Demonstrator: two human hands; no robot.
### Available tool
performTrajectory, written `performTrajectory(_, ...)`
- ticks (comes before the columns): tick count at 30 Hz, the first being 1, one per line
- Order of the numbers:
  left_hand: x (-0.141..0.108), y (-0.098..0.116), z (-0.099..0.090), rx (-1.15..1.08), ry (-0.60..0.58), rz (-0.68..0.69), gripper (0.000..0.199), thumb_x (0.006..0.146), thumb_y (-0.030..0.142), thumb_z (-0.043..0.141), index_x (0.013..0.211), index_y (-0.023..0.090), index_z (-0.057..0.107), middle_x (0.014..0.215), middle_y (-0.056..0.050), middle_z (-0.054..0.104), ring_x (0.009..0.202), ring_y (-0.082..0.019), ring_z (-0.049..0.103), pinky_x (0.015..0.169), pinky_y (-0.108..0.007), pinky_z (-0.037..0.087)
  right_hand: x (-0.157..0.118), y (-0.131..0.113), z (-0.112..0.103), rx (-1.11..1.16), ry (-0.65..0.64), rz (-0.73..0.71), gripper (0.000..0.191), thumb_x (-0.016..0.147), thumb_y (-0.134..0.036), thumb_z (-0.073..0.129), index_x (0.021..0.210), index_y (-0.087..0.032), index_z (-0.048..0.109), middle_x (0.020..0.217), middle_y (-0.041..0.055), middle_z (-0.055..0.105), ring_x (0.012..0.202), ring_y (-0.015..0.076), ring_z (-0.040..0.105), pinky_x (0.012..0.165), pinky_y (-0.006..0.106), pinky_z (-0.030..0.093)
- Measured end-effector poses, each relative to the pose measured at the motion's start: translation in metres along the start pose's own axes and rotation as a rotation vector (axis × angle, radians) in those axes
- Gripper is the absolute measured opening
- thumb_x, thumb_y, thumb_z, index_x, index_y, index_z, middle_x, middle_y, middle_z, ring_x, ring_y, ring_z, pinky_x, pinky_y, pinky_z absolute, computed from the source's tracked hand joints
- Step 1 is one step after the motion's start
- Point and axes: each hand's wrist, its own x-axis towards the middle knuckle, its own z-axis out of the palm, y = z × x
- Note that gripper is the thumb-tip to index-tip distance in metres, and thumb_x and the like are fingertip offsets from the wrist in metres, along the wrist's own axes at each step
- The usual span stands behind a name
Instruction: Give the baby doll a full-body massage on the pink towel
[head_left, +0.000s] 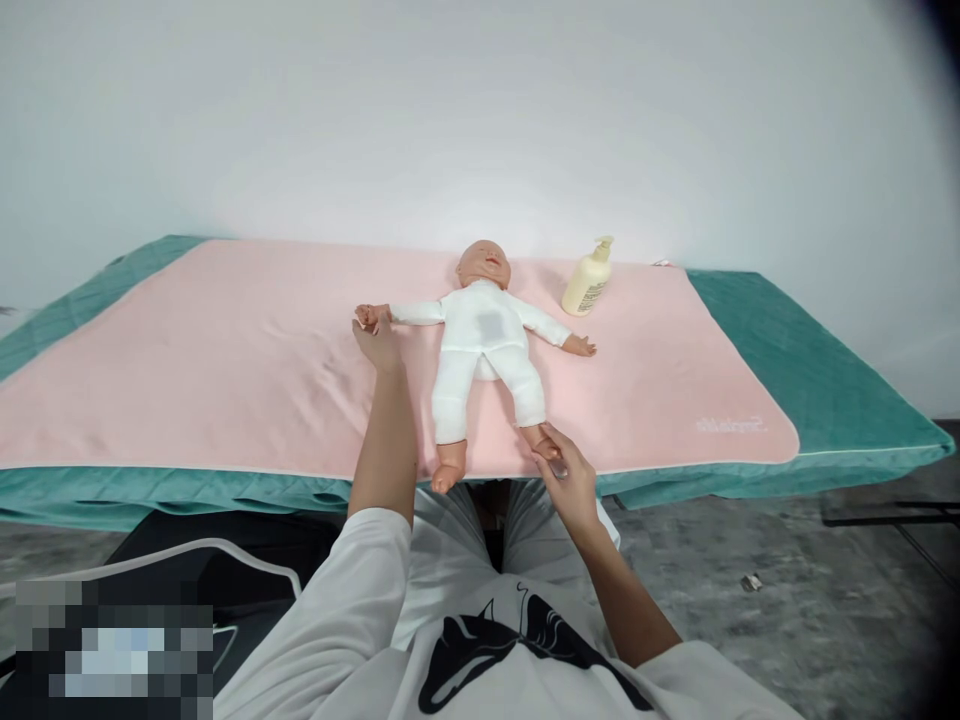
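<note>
A baby doll (484,325) with a white cloth body lies on its back, arms and legs spread, head toward the wall. My left hand (379,343) grips the doll's hand on the left side of the view. Around the doll's foot on the right, my right hand (568,482) is closed, thumb and fingers near the ankle. The doll's other foot rests free at the mat's front edge, and its other hand lies open on the mat. Beneath the doll spreads a pink mat (225,340).
A pale yellow pump bottle (587,284) stands on the mat, right of the doll's head. The mat covers a bed with a green cover (817,370), which meets a white wall (450,110). A dark chair-like object (225,530) is at lower left, and a small scrap (751,582) lies on the floor.
</note>
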Motion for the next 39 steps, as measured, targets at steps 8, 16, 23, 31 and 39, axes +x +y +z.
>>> performTrajectory(8,-0.02,0.018,0.011,-0.135,-0.055,0.285,0.036,0.08,0.031,0.073,0.111,0.017,0.059,0.125,-0.013,0.063,0.122,-0.023,0.061,0.105,-0.039,0.049,0.024,-0.013,-0.004,0.082,0.103,0.021,0.044,0.089,-0.029,0.064,0.132,-0.024,0.057,0.128,0.0093,0.066,0.117,0.0219,0.065,0.102,0.041,0.056)
performTrajectory(16,-0.047,0.036,0.018,-0.053,-0.333,0.434,0.038,0.077,0.035,0.077,0.11,0.019,0.066,0.112,-0.01,0.071,0.107,-0.022,0.068,0.102,-0.041,0.052,0.066,-0.02,0.001,0.084,0.156,-0.066,0.043,0.09,-0.031,0.062,0.132,-0.025,0.056,0.129,0.0085,0.066,0.12,0.0222,0.063,0.102,0.041,0.056)
performTrajectory(23,-0.064,0.037,0.023,0.101,-0.602,0.566,0.034,0.076,0.033,0.077,0.108,0.023,0.072,0.116,-0.006,0.072,0.114,-0.023,0.064,0.108,-0.045,0.046,0.099,-0.02,0.005,0.057,0.144,-0.054,0.043,0.091,-0.037,0.06,0.132,-0.025,0.055,0.13,0.009,0.065,0.119,0.0238,0.063,0.098,0.04,0.057)
performTrajectory(31,-0.063,0.04,0.024,0.161,-0.708,0.649,0.03,0.073,0.031,0.08,0.102,0.029,0.074,0.11,-0.003,0.074,0.117,-0.024,0.061,0.107,-0.05,0.046,0.127,-0.025,0.019,0.081,0.135,-0.073,0.044,0.092,-0.04,0.057,0.132,-0.023,0.054,0.131,0.0101,0.064,0.12,0.0248,0.062,0.099,0.043,0.056)
performTrajectory(39,-0.062,0.042,0.024,0.238,-0.755,0.702,0.029,0.07,0.027,0.082,0.099,0.03,0.076,0.108,-0.003,0.075,0.116,-0.026,0.062,0.105,-0.052,0.046,0.131,-0.027,0.021,0.066,0.131,-0.085,0.042,0.092,-0.041,0.056,0.131,-0.024,0.054,0.13,0.0093,0.064,0.119,0.0245,0.062,0.1,0.044,0.055)
